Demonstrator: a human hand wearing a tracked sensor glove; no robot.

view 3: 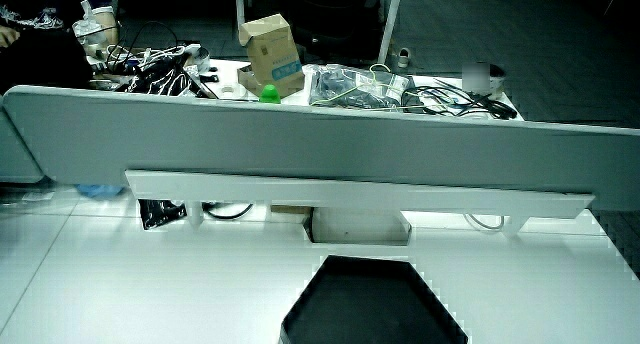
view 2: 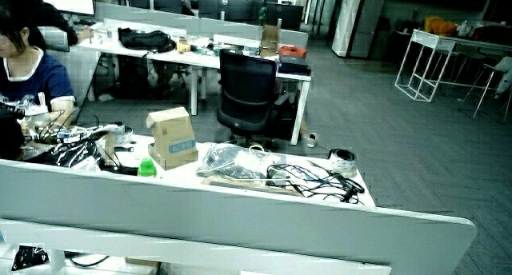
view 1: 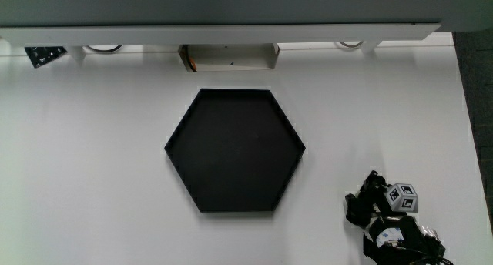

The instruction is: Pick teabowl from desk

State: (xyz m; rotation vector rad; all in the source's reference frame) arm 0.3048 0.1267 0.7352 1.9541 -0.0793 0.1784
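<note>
Low at the frame's corner the hand (view 1: 393, 219) sat beside the hexagonal tray (view 1: 235, 151); its grip could not be told, no teabowl showed, so picking seemingly remained undone.

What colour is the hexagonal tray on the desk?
Black all over, rim and floor alike: the hexagonal tray on the white desk shows best in the main view.

The hand (view 1: 389, 219), black-gloved with its patterned cube uppermost, is low at the table's near edge.

A black glove covers the hand (view 1: 389, 223), with a small white black-patterned cube (view 1: 402, 198) on its back
</note>
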